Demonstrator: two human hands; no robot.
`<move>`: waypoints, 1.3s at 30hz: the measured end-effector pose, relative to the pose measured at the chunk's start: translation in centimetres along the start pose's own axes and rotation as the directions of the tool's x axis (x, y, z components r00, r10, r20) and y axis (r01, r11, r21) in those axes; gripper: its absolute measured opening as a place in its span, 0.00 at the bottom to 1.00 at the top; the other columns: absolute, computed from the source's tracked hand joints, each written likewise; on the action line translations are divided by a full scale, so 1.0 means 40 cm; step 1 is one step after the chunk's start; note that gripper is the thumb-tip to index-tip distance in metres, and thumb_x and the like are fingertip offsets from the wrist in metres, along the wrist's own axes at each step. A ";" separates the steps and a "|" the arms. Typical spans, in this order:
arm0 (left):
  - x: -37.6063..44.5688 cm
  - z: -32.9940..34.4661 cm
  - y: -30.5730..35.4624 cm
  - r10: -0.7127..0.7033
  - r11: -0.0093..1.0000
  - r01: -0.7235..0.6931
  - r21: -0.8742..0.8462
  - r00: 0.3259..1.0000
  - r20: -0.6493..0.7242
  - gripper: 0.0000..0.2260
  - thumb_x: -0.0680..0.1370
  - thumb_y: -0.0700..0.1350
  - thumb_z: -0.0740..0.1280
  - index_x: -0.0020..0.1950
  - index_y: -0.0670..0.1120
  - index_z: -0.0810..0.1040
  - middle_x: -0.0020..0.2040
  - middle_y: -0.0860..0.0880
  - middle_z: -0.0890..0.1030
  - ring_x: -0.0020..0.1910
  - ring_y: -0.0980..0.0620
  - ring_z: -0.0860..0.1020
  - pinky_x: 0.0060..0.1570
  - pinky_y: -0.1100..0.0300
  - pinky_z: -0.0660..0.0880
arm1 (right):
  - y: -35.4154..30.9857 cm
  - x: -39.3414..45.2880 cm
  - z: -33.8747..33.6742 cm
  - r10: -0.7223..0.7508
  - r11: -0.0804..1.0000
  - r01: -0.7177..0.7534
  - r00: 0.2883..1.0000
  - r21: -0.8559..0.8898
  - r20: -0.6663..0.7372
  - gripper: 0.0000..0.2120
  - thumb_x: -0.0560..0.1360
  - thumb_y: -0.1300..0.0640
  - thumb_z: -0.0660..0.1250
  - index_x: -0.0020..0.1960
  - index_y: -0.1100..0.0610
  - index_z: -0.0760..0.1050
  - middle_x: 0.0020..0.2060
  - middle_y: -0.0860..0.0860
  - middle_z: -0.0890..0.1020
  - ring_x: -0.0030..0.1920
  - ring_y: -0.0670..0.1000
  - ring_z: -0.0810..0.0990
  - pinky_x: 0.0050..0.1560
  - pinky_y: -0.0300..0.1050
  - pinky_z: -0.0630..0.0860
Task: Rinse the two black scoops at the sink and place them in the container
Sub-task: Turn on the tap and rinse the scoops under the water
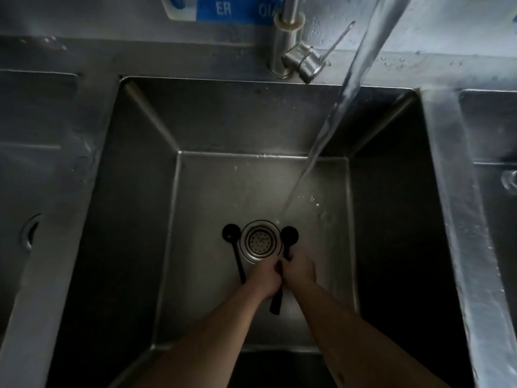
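Two black scoops are down in the steel sink (134, 191). One scoop (234, 245) lies free on the bottom, just left of the round drain (260, 241). The second scoop (288, 242) is right of the drain, its handle clasped where the left hand (265, 277) and the right hand (300, 268) press together. One water stream (321, 141) falls near its bowl. Much bare floor stays around, the walls well apart. The light is dim.
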State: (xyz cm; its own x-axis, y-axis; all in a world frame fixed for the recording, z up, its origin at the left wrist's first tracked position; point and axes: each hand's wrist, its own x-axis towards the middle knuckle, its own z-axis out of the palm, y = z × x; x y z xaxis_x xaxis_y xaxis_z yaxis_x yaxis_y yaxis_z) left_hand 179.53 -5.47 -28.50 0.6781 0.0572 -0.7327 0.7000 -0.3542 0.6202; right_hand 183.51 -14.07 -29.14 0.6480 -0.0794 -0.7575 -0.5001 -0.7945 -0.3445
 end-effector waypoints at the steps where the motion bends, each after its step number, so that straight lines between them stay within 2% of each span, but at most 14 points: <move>1: -0.002 -0.003 -0.001 0.004 1.000 -0.004 -0.004 1.000 0.018 0.14 0.76 0.35 0.60 0.58 0.41 0.80 0.57 0.41 0.83 0.59 0.47 0.78 0.50 0.62 0.69 | 0.002 -0.001 -0.005 -0.018 1.000 0.018 1.000 0.001 0.020 0.06 0.75 0.55 0.67 0.47 0.58 0.78 0.50 0.59 0.84 0.51 0.57 0.81 0.40 0.41 0.67; 4: 0.000 -0.026 0.023 -0.060 0.996 0.059 -0.062 0.998 -0.005 0.10 0.77 0.41 0.60 0.47 0.47 0.82 0.47 0.45 0.84 0.47 0.50 0.80 0.43 0.58 0.71 | -0.002 -0.027 -0.039 -0.087 0.988 0.078 0.994 0.135 0.059 0.10 0.76 0.56 0.66 0.49 0.62 0.81 0.48 0.61 0.84 0.51 0.59 0.81 0.49 0.51 0.75; 6: 0.009 -0.052 0.060 -0.117 0.979 0.101 -0.175 0.990 -0.082 0.10 0.78 0.44 0.60 0.37 0.51 0.75 0.37 0.48 0.78 0.38 0.51 0.76 0.38 0.56 0.69 | -0.012 -0.049 -0.070 -0.103 0.962 0.086 0.993 0.259 0.055 0.10 0.78 0.58 0.63 0.47 0.65 0.80 0.42 0.64 0.83 0.46 0.62 0.82 0.47 0.56 0.77; 8: 0.017 -0.081 0.106 -0.127 0.949 0.088 -0.302 0.986 -0.112 0.10 0.79 0.45 0.59 0.38 0.49 0.73 0.38 0.45 0.75 0.40 0.48 0.76 0.41 0.55 0.69 | -0.030 -0.072 -0.101 -0.111 0.933 0.077 0.991 0.352 0.077 0.11 0.78 0.58 0.62 0.43 0.62 0.80 0.32 0.60 0.82 0.35 0.58 0.81 0.37 0.51 0.75; 12: 0.018 -0.124 0.200 -0.076 0.891 0.001 -0.454 0.986 -0.145 0.05 0.77 0.46 0.63 0.47 0.48 0.78 0.48 0.40 0.81 0.49 0.41 0.80 0.49 0.52 0.74 | -0.084 -0.123 -0.153 -0.063 0.879 -0.015 0.987 0.476 0.148 0.11 0.76 0.57 0.65 0.36 0.56 0.78 0.19 0.51 0.75 0.20 0.50 0.73 0.24 0.42 0.67; 16: 0.013 -0.146 0.250 -0.092 0.835 0.006 -0.551 0.987 -0.128 0.05 0.75 0.43 0.65 0.40 0.48 0.80 0.37 0.45 0.80 0.33 0.47 0.78 0.30 0.60 0.71 | -0.119 -0.160 -0.194 -0.048 0.874 -0.030 0.988 0.486 0.148 0.11 0.78 0.56 0.64 0.38 0.55 0.81 0.18 0.50 0.74 0.19 0.48 0.71 0.23 0.39 0.67; 20: 0.029 -0.153 0.254 -0.191 0.794 0.091 -0.602 0.976 -0.104 0.05 0.76 0.39 0.69 0.40 0.40 0.77 0.36 0.43 0.79 0.35 0.46 0.78 0.40 0.52 0.74 | -0.146 -0.190 -0.209 -0.056 0.890 -0.001 0.992 0.457 0.113 0.11 0.77 0.57 0.62 0.39 0.52 0.80 0.20 0.49 0.75 0.20 0.47 0.72 0.24 0.39 0.69; 24: 0.025 -0.161 0.283 -0.275 0.803 0.156 -0.575 0.953 -0.125 0.12 0.71 0.48 0.75 0.42 0.38 0.81 0.36 0.39 0.82 0.36 0.43 0.81 0.30 0.55 0.72 | -0.167 -0.203 -0.217 -0.073 0.901 0.036 0.995 0.432 0.070 0.11 0.77 0.57 0.61 0.42 0.54 0.81 0.22 0.50 0.75 0.21 0.48 0.72 0.25 0.40 0.68; 26: 0.023 -0.174 0.290 -0.276 0.817 0.162 -0.554 0.952 -0.129 0.13 0.74 0.47 0.72 0.46 0.36 0.81 0.41 0.36 0.82 0.40 0.39 0.82 0.34 0.52 0.73 | -0.176 -0.203 -0.220 -0.085 0.907 0.052 0.995 0.417 0.060 0.11 0.77 0.57 0.60 0.42 0.55 0.81 0.22 0.50 0.75 0.21 0.48 0.71 0.24 0.40 0.68; 29: 0.011 -0.182 0.307 -0.125 0.658 0.110 -0.745 0.992 0.037 0.07 0.77 0.40 0.64 0.40 0.40 0.77 0.36 0.41 0.76 0.33 0.46 0.77 0.35 0.55 0.70 | -0.187 -0.203 -0.217 -0.094 0.899 0.061 0.994 0.433 0.055 0.11 0.77 0.56 0.59 0.45 0.51 0.81 0.24 0.51 0.76 0.22 0.48 0.73 0.23 0.39 0.68; 30: 0.009 -0.182 0.313 -0.088 0.586 0.124 -0.801 0.992 0.089 0.08 0.77 0.40 0.61 0.40 0.41 0.76 0.35 0.44 0.75 0.30 0.49 0.76 0.32 0.59 0.70 | -0.191 -0.202 -0.215 -0.100 0.888 0.063 0.993 0.456 0.058 0.11 0.78 0.56 0.59 0.46 0.50 0.80 0.25 0.52 0.77 0.24 0.49 0.74 0.24 0.40 0.69; 32: 0.000 -0.181 0.325 -0.097 0.543 0.191 -0.818 0.981 0.166 0.12 0.78 0.46 0.60 0.41 0.42 0.78 0.36 0.45 0.79 0.28 0.51 0.77 0.27 0.62 0.71 | -0.198 -0.193 -0.216 -0.118 0.869 0.076 0.991 0.489 0.056 0.11 0.79 0.55 0.59 0.47 0.50 0.80 0.26 0.52 0.78 0.26 0.50 0.75 0.26 0.42 0.70; 36: -0.006 -0.186 0.323 -0.044 0.696 0.102 -0.710 0.994 0.100 0.19 0.80 0.59 0.59 0.48 0.46 0.79 0.34 0.45 0.82 0.21 0.48 0.74 0.19 0.63 0.67 | -0.221 -0.171 -0.242 -0.176 0.809 0.100 0.982 0.579 0.076 0.11 0.81 0.57 0.59 0.52 0.50 0.80 0.27 0.53 0.78 0.25 0.48 0.75 0.25 0.41 0.70; 39: -0.015 -0.195 0.324 0.011 0.725 0.052 -0.687 0.996 0.087 0.21 0.80 0.59 0.58 0.49 0.44 0.81 0.32 0.45 0.79 0.23 0.50 0.73 0.21 0.61 0.67 | -0.245 -0.164 -0.263 -0.191 0.722 0.067 0.976 0.688 0.105 0.14 0.81 0.57 0.60 0.52 0.46 0.83 0.29 0.56 0.80 0.27 0.47 0.77 0.25 0.40 0.72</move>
State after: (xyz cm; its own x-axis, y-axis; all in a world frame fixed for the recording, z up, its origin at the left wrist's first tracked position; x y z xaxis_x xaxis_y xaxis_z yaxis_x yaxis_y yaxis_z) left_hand 189.96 -2.80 -17.83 0.6635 -0.0276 -0.7477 0.6965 0.3876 0.6038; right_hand 190.19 -12.09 -14.95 0.6674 0.1376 -0.7319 -0.7132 -0.1647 -0.6813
